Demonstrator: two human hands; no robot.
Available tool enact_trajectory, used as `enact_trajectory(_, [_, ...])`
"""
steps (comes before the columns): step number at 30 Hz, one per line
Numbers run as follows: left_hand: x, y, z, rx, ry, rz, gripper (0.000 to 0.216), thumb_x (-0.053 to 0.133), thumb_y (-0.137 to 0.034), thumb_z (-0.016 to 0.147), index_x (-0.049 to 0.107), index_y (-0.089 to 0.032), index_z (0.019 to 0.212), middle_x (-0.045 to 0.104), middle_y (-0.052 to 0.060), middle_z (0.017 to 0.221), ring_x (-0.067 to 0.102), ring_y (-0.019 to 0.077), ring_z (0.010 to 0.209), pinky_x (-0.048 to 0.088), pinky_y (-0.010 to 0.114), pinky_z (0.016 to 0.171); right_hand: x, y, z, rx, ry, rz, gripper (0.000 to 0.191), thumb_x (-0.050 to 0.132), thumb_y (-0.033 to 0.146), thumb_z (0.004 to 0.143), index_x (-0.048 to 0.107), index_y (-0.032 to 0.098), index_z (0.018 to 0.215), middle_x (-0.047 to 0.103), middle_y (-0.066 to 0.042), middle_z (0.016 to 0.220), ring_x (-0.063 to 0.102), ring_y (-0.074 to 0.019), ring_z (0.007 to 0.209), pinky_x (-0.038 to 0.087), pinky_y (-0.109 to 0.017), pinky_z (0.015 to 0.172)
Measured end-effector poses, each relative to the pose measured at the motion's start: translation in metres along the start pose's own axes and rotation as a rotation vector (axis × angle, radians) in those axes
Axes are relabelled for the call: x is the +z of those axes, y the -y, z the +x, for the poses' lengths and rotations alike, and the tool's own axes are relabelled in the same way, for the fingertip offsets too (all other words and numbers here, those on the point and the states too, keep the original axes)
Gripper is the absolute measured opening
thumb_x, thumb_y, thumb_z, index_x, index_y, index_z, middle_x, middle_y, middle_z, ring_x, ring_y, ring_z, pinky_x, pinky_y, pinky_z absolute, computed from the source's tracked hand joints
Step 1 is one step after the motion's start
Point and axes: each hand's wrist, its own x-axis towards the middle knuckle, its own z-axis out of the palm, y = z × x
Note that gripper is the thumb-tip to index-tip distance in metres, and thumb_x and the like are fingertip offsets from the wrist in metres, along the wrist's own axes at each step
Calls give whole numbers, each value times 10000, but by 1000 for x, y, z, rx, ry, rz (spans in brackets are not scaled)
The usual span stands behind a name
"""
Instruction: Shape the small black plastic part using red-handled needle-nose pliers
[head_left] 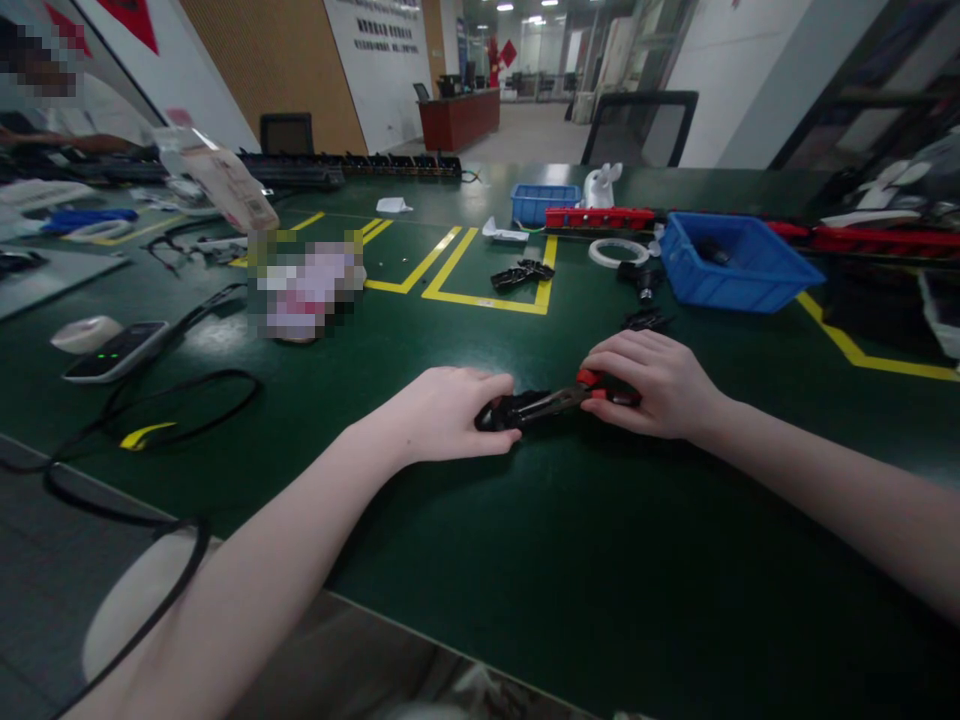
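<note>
My left hand [448, 412] rests on the green table [525, 560] with its fingers closed around a small black part [501, 411]. My right hand [654, 384] grips the red-and-black handles of a pair of pliers [559, 402]. The metal jaws of the pliers point left and meet the black part between the two hands. Both forearms reach in from the near edge of the table.
A blue bin [731, 262] stands behind my right hand, with small black parts [643, 320] in front of it and more black parts [521, 274] on the yellow floor-tape lines. A black cable [180, 400] and a scanner-like device [116, 352] lie at left. A smaller blue bin [541, 203] sits farther back.
</note>
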Motion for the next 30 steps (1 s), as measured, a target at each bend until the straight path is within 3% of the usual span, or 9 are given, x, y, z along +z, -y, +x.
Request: enact_trajectory(30, [-2,-1,1,26,14,1,288,519,-484,851,518,-196,851,559,-14,757,495,126,631,308,233,537,2,1,3,-47,79,-51,382,501,521,863,615,158,888,660,-102,824,579,-207,737,436,-323,642])
